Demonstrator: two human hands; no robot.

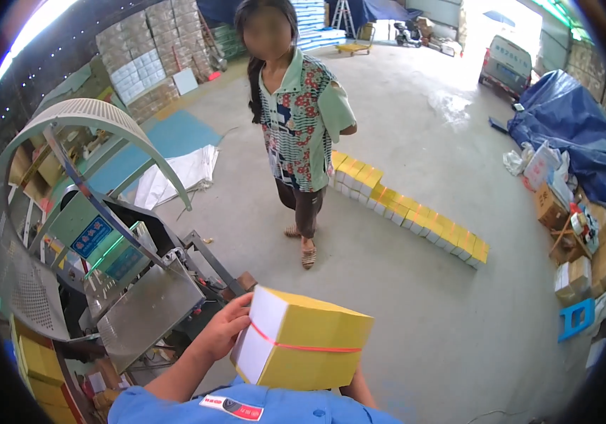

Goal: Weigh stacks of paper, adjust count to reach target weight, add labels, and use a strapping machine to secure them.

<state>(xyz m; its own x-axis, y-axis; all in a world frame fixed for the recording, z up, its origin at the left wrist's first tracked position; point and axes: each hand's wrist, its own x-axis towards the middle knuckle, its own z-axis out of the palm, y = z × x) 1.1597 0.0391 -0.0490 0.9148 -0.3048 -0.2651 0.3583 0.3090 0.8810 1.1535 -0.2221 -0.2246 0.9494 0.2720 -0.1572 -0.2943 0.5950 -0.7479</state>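
Against my body I carry a strapped bundle of paper with yellow covers. Its page edges are white, and a thin pink band runs around it. My left hand presses on the white side of the bundle, fingers bent along its upper edge. Behind the bundle's lower right corner part of my right forearm shows; the right hand itself is hidden by the bundle. Ahead on the floor lies a long slanting row of similar yellow bundles.
Another person stands ahead, arms behind the back. A machine with a metal table and curved perforated guard is close on my left. Cartons, a blue stool and blue tarpaulin line the right. A van stands far back.
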